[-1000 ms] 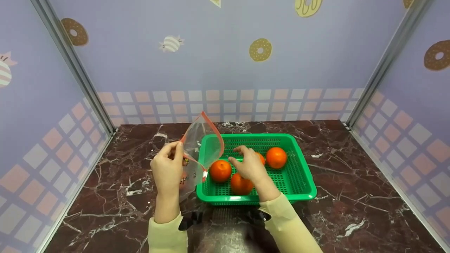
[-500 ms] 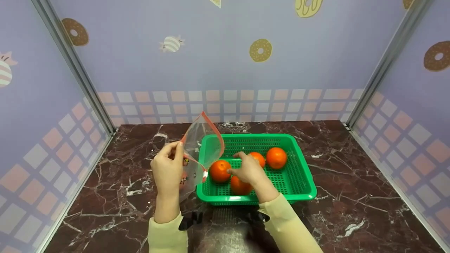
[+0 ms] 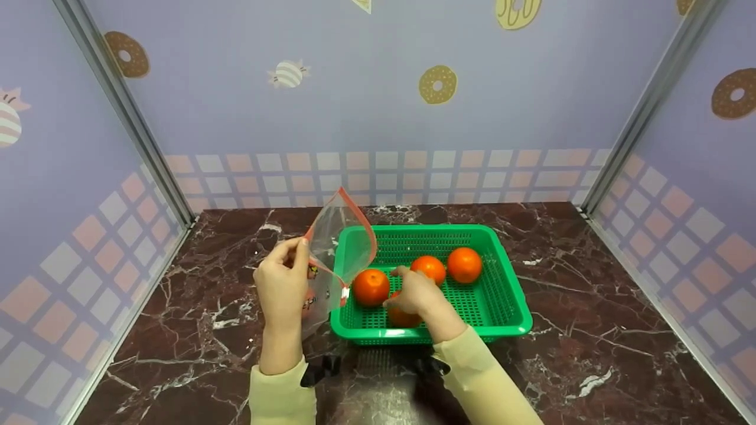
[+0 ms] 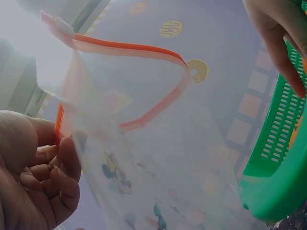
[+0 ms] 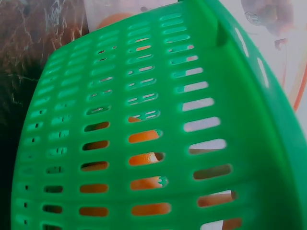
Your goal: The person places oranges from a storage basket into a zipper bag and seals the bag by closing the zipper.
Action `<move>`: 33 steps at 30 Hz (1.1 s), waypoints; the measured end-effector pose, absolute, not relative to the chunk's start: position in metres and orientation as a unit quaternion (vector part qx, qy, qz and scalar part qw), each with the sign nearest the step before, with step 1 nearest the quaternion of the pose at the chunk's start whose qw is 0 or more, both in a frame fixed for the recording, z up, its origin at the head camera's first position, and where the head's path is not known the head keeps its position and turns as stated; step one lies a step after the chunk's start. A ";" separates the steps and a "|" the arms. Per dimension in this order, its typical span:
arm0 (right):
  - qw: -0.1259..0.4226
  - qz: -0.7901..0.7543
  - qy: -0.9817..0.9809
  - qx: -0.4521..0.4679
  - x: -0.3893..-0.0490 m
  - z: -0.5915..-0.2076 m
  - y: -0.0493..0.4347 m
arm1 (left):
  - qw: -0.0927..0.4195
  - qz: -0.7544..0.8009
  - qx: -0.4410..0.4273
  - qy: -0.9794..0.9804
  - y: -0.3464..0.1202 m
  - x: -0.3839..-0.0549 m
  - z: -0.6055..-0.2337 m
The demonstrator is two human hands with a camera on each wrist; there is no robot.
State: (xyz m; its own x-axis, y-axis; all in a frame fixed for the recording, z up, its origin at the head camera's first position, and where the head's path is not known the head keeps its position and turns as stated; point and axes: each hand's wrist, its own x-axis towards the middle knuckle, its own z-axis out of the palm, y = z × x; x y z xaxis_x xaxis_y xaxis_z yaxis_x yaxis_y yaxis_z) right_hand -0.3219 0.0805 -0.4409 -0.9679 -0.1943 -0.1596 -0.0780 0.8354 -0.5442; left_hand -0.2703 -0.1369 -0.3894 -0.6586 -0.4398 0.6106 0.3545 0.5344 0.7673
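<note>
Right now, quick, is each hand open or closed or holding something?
Left hand: closed, pinching the edge of the clear bag.
Right hand: over the front orange; can't tell whether it's gripping.

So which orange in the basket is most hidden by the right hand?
The front orange, nearest the bottom of the head view: the right hand covers much of its top, while the other three oranges show whole or nearly so.

A green rectangular plastic basket [image 3: 515, 289] stands on the dark marbled worktop [image 3: 195, 366]. Inside lie four round orange fruits [image 3: 370, 288]: one left, one front, two farther right. At the basket's left end is a clear, red-edged plastic bag [image 3: 328, 260].
</note>
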 end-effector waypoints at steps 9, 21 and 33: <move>0.134 -0.246 0.956 -0.083 -0.320 -0.441 0.082 | 0.409 -0.483 0.028 -0.774 -0.136 -0.270 -0.389; 0.155 -0.227 0.957 -0.094 -0.319 -0.444 0.082 | 0.409 -0.476 0.032 -0.778 -0.135 -0.271 -0.389; 0.148 -0.220 0.959 -0.096 -0.319 -0.445 0.082 | 0.390 -0.492 0.034 -0.778 -0.135 -0.269 -0.388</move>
